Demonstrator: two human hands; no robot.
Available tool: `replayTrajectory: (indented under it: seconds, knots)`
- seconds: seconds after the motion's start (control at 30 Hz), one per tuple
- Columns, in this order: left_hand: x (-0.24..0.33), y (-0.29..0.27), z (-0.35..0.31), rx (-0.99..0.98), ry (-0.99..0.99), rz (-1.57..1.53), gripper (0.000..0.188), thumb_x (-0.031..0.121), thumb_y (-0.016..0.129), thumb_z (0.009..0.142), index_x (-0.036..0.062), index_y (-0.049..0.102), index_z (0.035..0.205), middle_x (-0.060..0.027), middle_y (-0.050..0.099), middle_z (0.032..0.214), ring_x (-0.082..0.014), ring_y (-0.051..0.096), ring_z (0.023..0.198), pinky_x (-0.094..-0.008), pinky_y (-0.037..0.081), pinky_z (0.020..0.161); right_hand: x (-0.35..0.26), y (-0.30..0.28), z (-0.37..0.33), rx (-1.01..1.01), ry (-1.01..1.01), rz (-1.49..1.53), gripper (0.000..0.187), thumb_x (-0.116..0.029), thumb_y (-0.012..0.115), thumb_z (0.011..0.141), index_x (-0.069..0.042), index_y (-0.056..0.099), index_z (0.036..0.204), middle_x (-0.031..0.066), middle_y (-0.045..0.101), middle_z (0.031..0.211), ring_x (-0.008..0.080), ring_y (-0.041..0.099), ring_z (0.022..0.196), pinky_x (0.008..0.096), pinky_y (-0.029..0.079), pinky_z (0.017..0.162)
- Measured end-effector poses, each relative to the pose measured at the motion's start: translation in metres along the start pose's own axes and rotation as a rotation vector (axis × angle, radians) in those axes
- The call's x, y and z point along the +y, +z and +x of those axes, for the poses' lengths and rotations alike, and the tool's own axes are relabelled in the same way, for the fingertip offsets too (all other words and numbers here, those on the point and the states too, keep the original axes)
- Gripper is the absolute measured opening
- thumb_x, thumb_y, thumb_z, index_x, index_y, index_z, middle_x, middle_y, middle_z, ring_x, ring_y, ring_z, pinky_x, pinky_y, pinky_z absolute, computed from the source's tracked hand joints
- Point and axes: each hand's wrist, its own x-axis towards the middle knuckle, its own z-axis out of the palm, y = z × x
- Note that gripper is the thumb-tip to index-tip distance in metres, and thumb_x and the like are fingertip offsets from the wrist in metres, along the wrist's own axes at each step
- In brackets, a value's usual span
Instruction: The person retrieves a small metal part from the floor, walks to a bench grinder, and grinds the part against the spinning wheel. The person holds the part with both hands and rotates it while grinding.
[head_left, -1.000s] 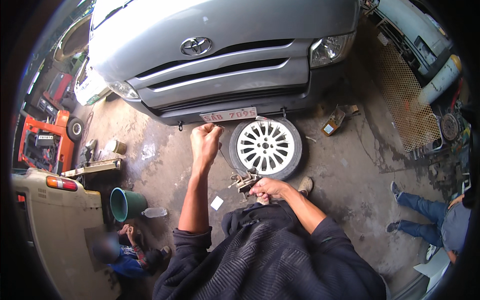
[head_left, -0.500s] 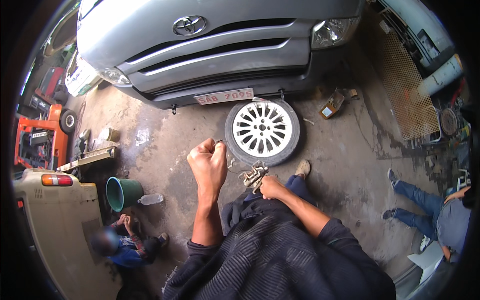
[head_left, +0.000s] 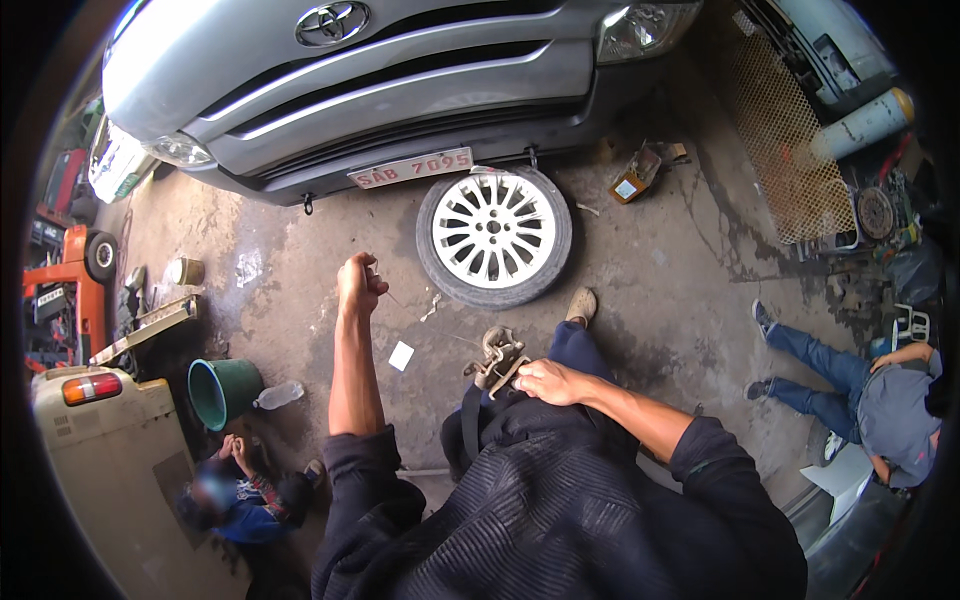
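My right hand is closed round a tan-grey metal mechanism with plates and bent parts, close in front of my body. Out to the left, my left hand is a closed fist on my stretched arm. A thin wire comes out of the fist and runs faintly toward the mechanism; most of its length is too fine to follow. Beyond both hands a tyre on a white multi-spoke wheel lies flat on the floor.
A silver van stands just past the wheel. At left are a green bucket, a clear bottle and a crouching person. Another person is at right. A small open box lies near the van.
My left hand has swung left and away from the mechanism, and the arm is straighter. My right hand stays near my body with the mechanism. A white rectangle now shows on the floor between them.
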Motion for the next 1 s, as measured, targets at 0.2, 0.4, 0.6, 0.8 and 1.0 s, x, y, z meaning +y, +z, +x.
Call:
replayTrajectory:
  seconds: [0.2,0.4,0.6,0.8,1.0]
  knots:
    - [-0.019,0.035,0.051,-0.026,-0.235,0.014,0.012,0.006,0.053,0.073,0.0099,0.042,0.070,0.0005,0.028,0.057,-0.0118,0.026,0.041,-0.0296,0.027,0.037,-0.085,-0.017,-0.011,-0.304,-0.155,0.142,0.026,-0.017,0.045,0.089,-0.001,0.044,0.070,0.0059,0.045,0.059,0.0144,0.043,0.056,0.0323,0.038,0.056]
    - [-0.059,0.046,0.050,0.053,-0.257,-0.049,0.026,0.005,0.051,0.074,0.0161,0.031,0.062,0.0040,0.019,0.052,-0.0095,0.017,0.040,-0.0258,0.017,0.038,-0.108,-0.014,-0.005,-0.349,-0.330,0.077,0.030,-0.018,0.049,0.090,0.003,0.044,0.070,0.0180,0.045,0.057,0.0300,0.039,0.051,0.0403,0.037,0.055]
    - [-0.063,-0.023,0.041,-0.009,-0.179,-0.335,0.019,0.007,0.049,0.078,0.0136,0.037,0.064,0.0043,0.021,0.051,-0.0094,0.020,0.040,-0.0284,0.022,0.037,-0.084,-0.027,-0.021,-0.115,-0.284,-0.266,0.033,-0.025,0.048,0.091,0.002,0.053,0.073,0.0214,0.057,0.066,0.0373,0.058,0.066,0.0449,0.042,0.064]
    - [-0.009,-0.040,0.015,0.071,-0.042,-0.361,0.029,0.009,0.050,0.079,0.0169,0.031,0.059,0.0048,0.018,0.047,-0.0090,0.017,0.038,-0.0271,0.017,0.038,-0.094,-0.022,-0.025,0.207,-0.464,-0.852,0.027,-0.030,0.058,0.084,-0.006,0.060,0.071,0.0074,0.059,0.072,0.0232,0.056,0.083,0.0404,0.038,0.074]
    - [-0.002,-0.064,0.018,0.174,-0.083,-0.447,0.029,0.007,0.049,0.079,0.0159,0.029,0.060,0.0047,0.017,0.048,-0.0094,0.016,0.037,-0.0266,0.018,0.037,-0.105,-0.041,-0.020,0.416,-0.661,-1.013,0.020,-0.030,0.064,0.078,-0.012,0.066,0.068,0.0009,0.058,0.068,0.0189,0.052,0.080,0.0406,0.036,0.076]
